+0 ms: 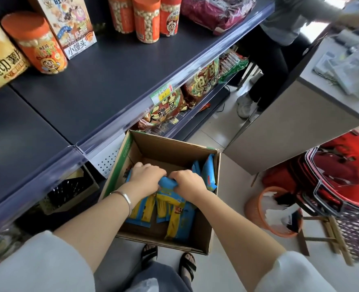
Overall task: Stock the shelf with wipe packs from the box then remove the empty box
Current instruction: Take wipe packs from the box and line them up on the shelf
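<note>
**Two hands bunch up blue wipe packs in a box below a store shelf**

View from above, looking down past the person's forearms. An open cardboard box (174, 142) sits on the floor, touching the foot of the shelving, prob. so each lift up to the shelf is short. Both hands are inside it. The left hand (147, 175), w/ a silver bracelet (124, 198) on the wrist, and the right hand (189, 183) sit knuckles-up, side by side, almost touching. Fingers of both are curled down and grip the same bunch of blue wipe packs (167, 183) from either end. This looks like a two-hand squeeze meant to lift several at once. Fingertips are hidden under the packs.

More packs, blue w/ yellow, lie loose under the forearms (174, 213). Approx. 3 stand on edge against the box's right wall (208, 173). The total can't be counted because they overlap. The far half of the box floor is bare, so the box looks part-emptied, not yet ready to remove.

Above, the dark shelf (111, 85) has a wide bare stretch straight over the box, the likely spot for the packs. At its back stand 4 orange-lidded snack jars (146, 20).

To the right: 1 stack of red baskets (343, 175) and 1 orange bin (256, 207). A second person (280, 28) stands at the aisle's far end.
</note>
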